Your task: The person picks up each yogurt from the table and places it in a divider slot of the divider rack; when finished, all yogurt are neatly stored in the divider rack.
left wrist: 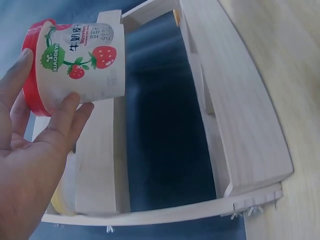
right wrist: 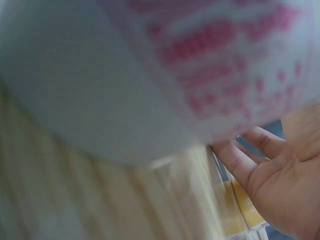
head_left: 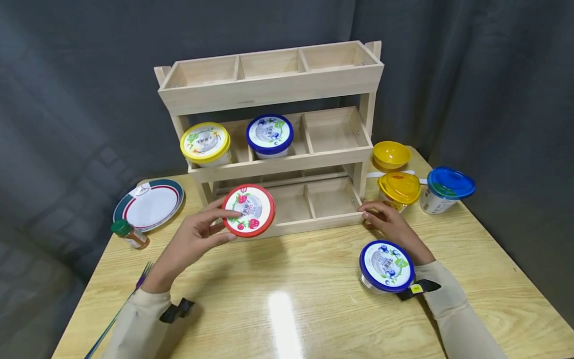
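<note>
My left hand (head_left: 197, 239) grips a strawberry tub (head_left: 249, 210) with a red lid, raised in front of the rack's bottom tier. In the left wrist view, the tub (left wrist: 82, 62) lies on its side, thumb at the lid and fingers under its wall. The fingers of my right hand (head_left: 387, 224) touch the lower right front corner of the wooden three-tier rack (head_left: 278, 89). A blue-lidded blueberry tub (head_left: 387, 267) is beside my right wrist. In the right wrist view, a blurred white tub wall (right wrist: 100, 90) with pink print partly hides my right hand (right wrist: 280, 185).
On the middle tier are a yellow-lidded tub (head_left: 206, 144) and another blue-lidded tub (head_left: 270, 134). At right are a yellow bowl (head_left: 391, 154), a yellow-lidded cup (head_left: 399, 188) and a blue-lidded cup (head_left: 446, 190). At left are a plate (head_left: 152, 204), a spice jar (head_left: 131, 235) and a fork (head_left: 134, 291).
</note>
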`<state>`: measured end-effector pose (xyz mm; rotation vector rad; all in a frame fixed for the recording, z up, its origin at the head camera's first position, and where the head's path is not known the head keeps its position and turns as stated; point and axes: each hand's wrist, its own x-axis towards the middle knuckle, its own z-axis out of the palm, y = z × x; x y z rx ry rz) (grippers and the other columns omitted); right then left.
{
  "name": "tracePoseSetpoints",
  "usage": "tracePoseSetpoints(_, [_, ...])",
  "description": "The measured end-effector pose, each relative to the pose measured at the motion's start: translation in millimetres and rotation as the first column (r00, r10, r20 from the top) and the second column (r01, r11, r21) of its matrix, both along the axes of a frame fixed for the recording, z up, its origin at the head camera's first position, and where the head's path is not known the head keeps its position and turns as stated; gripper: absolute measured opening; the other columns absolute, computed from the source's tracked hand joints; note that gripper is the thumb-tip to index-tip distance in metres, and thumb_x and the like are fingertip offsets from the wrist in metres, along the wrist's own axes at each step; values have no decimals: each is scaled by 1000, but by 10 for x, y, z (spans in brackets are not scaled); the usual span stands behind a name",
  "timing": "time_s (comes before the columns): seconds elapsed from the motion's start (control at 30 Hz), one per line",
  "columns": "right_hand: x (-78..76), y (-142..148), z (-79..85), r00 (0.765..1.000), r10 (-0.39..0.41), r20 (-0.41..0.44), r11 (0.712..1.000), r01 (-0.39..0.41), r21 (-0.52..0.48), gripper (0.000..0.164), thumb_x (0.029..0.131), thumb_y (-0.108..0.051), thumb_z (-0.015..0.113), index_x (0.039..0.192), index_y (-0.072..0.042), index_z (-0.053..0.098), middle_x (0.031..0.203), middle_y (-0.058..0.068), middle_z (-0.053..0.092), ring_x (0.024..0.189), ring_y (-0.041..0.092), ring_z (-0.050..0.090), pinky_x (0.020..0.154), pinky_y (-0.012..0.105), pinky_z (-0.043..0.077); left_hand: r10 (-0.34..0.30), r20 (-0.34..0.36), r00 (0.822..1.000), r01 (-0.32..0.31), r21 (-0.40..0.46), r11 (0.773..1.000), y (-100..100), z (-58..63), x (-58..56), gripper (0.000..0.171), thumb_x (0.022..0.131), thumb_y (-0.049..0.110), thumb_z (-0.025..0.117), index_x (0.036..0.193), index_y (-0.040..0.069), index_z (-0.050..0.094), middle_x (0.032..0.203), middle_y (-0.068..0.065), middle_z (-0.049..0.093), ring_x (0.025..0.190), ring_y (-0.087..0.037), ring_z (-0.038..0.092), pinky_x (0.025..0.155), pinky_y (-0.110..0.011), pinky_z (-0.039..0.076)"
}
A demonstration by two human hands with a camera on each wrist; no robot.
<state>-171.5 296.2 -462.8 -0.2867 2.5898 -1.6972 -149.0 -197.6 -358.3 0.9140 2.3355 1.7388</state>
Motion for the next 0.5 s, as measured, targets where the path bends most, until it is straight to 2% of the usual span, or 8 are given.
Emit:
tracePoseSetpoints(0.3, [22,-24,20,1000,0,-8,1000,0,0,30,116,-13,55,137,6,64,146,27,55,114,26,68,93,30,62,72,-55,996,-74,-22,997,-71,35,-46,39,97,-8,77,135,-4,71,169,-19,40,151,-14,43,111,-22,47])
tracePoseSetpoints(0.5, [26,-28,37,1000,4,2,1000,-4,-10,30,116,-12,55,138,6,64,148,27,55,117,33,67,95,34,62,112,-48,993,-114,-37,993,-115,-23,-108,37,99,-6,75,135,-4,71,170,-19,39,155,-28,39,111,-20,46])
